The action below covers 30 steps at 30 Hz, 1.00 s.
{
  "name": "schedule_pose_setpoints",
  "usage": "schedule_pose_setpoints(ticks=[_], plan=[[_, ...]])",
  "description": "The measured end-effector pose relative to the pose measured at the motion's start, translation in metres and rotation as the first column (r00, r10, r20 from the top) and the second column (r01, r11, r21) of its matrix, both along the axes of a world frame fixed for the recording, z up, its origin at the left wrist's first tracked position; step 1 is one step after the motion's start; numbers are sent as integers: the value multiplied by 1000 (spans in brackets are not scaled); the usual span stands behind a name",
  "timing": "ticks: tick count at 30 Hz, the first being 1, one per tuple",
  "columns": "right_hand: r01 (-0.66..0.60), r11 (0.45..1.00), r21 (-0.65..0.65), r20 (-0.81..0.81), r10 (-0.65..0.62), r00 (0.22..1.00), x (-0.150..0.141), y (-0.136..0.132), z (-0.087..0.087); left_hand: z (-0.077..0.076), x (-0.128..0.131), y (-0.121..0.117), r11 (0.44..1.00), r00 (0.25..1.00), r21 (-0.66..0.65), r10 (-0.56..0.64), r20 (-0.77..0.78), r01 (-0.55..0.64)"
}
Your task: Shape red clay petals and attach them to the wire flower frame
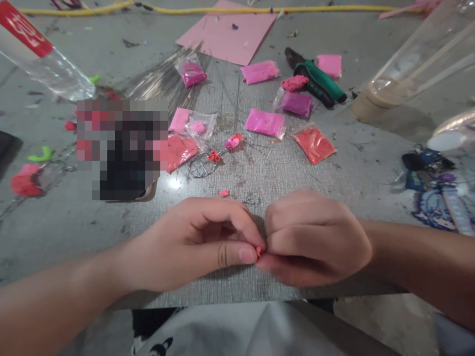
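My left hand (pixel 200 247) pinches a tiny coral-red piece of modelling clay (pixel 259 252) between thumb and forefinger. At the same piece, my right hand (pixel 315 240) is closed, its fingers curled and its thumb and fingertip pressed against the clay from the other side. Just beyond my hands, another small coral clay bit (pixel 223 193) lies on the grey table (pixel 148 217). Farther out rests a bent wire frame (pixel 202 166) with a red clay flower (pixel 214 156) and a pink clay flower (pixel 233 141) on it.
Bagged clay surrounds the frame: a red packet (pixel 314 144), a pink packet (pixel 265 122) and several others. Behind are green-handled pliers (pixel 319 81), thin wires (pixel 159 79) and pink paper (pixel 230 32). A water bottle (pixel 55 69), a cup (pixel 382 96) and keys (pixel 426 163) flank them.
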State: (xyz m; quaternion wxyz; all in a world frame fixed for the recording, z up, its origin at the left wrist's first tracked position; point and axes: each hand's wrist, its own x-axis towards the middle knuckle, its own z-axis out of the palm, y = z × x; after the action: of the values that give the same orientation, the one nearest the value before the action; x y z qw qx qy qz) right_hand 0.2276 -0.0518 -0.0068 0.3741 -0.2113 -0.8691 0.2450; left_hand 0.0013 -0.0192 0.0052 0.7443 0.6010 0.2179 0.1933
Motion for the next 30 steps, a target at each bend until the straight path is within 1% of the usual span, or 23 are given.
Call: schedule_pose_setpoints(ticks=[6, 11, 16, 19, 26, 28, 30], plan=[[28, 1000, -9, -5, -28, 1000, 0, -1, 1, 1, 0, 0, 996, 1000, 90, -12, -28, 14], [49, 998, -25, -58, -50, 997, -2, -3, 0, 2, 0, 0, 990, 999, 142, -9, -44, 15], [52, 998, -35, 15, -51, 999, -1, -3, 2, 3, -1, 2, 977, 998, 210, -9, -56, 20], [43, 999, -29, 35, -42, 999, -1, -1, 2, 3, -1, 3, 975, 999, 221, -2, -50, 13], [-8, 999, -48, -37, 6, 999, -2, 0, 0, 3, 0, 1, 982, 999, 187, 2, -42, 6], [-7, 998, -58, -29, 5, 1000, -1, 0, -1, 4, 0, 1, 979, 999, 203, 1, -53, 10], [4, 996, -91, -32, -7, 999, 0, 1, -1, 5, -3, 5, 966, 997, 259, 2, -75, 17]])
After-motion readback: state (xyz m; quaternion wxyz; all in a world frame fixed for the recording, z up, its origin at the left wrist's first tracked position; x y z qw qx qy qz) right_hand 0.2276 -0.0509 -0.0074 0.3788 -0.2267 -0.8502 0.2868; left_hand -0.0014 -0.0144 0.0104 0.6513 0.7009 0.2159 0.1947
